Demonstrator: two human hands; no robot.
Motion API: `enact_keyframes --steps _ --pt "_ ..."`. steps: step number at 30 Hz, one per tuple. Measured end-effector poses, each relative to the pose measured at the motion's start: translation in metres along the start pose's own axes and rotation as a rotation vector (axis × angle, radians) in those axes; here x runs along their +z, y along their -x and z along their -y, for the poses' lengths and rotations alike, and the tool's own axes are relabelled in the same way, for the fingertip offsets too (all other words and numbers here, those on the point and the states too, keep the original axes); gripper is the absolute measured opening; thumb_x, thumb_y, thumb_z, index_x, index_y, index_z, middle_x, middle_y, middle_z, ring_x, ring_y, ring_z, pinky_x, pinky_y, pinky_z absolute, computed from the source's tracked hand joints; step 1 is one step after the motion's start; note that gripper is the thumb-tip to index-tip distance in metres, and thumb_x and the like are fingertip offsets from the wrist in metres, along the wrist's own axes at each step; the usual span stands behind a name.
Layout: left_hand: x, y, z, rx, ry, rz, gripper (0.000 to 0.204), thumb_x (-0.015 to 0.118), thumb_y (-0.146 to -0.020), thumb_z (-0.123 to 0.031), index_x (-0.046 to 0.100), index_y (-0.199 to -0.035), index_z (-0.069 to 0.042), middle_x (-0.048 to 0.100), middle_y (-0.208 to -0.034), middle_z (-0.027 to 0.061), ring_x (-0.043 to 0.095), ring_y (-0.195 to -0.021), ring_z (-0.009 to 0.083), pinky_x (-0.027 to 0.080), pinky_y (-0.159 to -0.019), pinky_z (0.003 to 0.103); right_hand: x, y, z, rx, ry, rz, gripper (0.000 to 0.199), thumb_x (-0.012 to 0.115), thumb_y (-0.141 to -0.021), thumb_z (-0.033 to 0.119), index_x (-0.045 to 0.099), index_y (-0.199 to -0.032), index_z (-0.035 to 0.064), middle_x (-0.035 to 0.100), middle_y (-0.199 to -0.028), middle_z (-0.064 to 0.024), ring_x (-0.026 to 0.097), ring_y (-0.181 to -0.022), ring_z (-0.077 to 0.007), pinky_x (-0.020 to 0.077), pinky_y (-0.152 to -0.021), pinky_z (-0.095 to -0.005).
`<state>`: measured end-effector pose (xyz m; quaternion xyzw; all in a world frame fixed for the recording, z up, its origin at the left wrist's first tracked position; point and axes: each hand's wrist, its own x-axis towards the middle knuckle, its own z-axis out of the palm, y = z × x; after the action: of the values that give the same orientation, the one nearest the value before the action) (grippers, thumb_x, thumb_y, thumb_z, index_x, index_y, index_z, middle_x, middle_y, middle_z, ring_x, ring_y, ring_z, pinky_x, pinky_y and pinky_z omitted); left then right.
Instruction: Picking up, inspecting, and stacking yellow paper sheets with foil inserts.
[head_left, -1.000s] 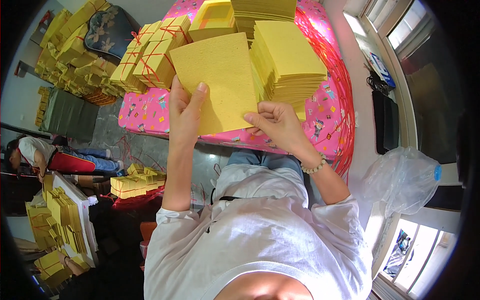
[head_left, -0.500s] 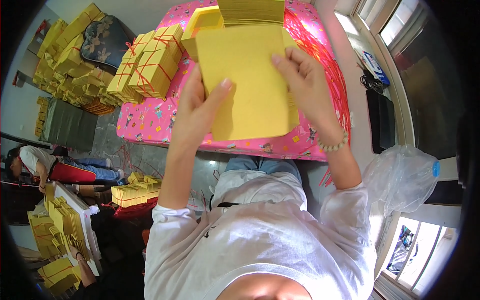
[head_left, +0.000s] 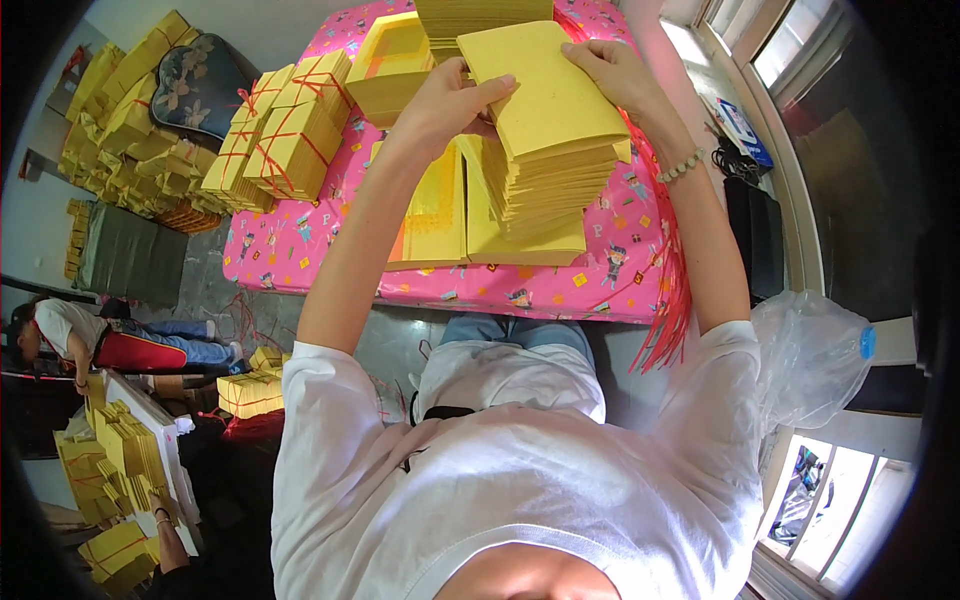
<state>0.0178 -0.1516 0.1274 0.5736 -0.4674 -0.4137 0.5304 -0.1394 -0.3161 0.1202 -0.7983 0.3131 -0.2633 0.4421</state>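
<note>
Both hands are at the far part of a thick, uneven pile of yellow paper (head_left: 545, 95), over the bed. My left hand (head_left: 455, 105) is closed on its left edge, thumb on top and fingers mostly hidden beneath. At the far right edge, my right hand (head_left: 620, 75) grips the same paper, the thumb near its corner. Whether they hold only the top layer or more, I cannot tell. Below and left of the pile lies more flat yellow paper (head_left: 435, 215), with an orange-yellow patterned area.
Red-tied yellow bundles (head_left: 295, 150) sit on the pink patterned bed (head_left: 600, 285). Another yellow stack (head_left: 480, 25) stands at the far side. Red strips (head_left: 672, 310) hang along the right edge. A clear plastic bag (head_left: 815, 360) is at right. Another person (head_left: 75, 335) works at left.
Both hands moved away from me and upward with the yellow paper, which now tilts atop the pile. The pile and the flat paper beneath have come into view.
</note>
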Motion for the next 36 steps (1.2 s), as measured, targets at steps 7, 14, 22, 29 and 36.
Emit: enact_keyframes --steps 7,14,22,29,36 --pt "-0.001 -0.009 0.035 -0.044 0.029 -0.080 0.048 0.067 -0.082 -0.021 0.044 -0.114 0.007 0.063 -0.096 0.0141 0.065 -0.080 0.0195 0.057 -0.064 0.032 0.015 -0.001 -0.022 -0.021 0.130 -0.029 0.037 0.056 -0.090 0.034 0.063 -0.088 -0.0026 0.060 -0.073 -0.0017 0.053 -0.064 -0.0070 0.0422 -0.058 -0.0243" --pt "0.003 -0.005 0.047 -0.034 0.042 -0.146 0.046 0.069 -0.080 -0.018 0.045 -0.110 0.008 0.064 -0.090 0.0152 0.066 -0.076 0.0199 0.057 -0.058 0.030 0.026 0.016 -0.017 -0.090 0.438 -0.145 0.041 0.062 -0.083 0.040 0.065 -0.091 0.0005 0.061 -0.072 -0.0048 0.056 -0.065 -0.0110 0.0445 -0.060 -0.0284" --pt "0.004 -0.006 0.051 -0.039 0.009 -0.114 0.048 0.069 -0.080 -0.018 0.046 -0.112 0.009 0.064 -0.091 0.0156 0.066 -0.072 0.0198 0.057 -0.056 0.030 0.033 0.003 -0.059 -0.115 0.211 -0.128 0.047 0.065 -0.082 0.038 0.060 -0.108 -0.0019 0.064 -0.093 -0.0085 0.061 -0.080 -0.0145 0.0498 -0.072 -0.0291" --pt "0.001 0.015 0.044 -0.058 0.045 -0.238 0.057 0.069 -0.082 -0.026 0.042 -0.119 0.008 0.062 -0.089 0.0104 0.063 -0.071 0.0156 0.052 -0.056 0.026 0.030 0.002 -0.048 0.259 -0.406 0.171 0.047 0.060 -0.088 0.034 0.056 -0.113 -0.0051 0.063 -0.098 -0.0105 0.062 -0.082 -0.0137 0.0506 -0.074 -0.0256" --pt "0.008 0.029 0.099 0.109 0.093 -0.610 0.059 0.063 -0.086 -0.031 0.039 -0.129 0.001 0.052 -0.113 0.0127 0.052 -0.106 0.0172 0.045 -0.085 0.030 0.022 0.001 -0.041 0.303 -0.780 0.278 0.051 0.052 -0.092 0.040 0.053 -0.120 -0.0026 0.062 -0.107 -0.0095 0.061 -0.092 -0.0135 0.0499 -0.079 -0.0262"
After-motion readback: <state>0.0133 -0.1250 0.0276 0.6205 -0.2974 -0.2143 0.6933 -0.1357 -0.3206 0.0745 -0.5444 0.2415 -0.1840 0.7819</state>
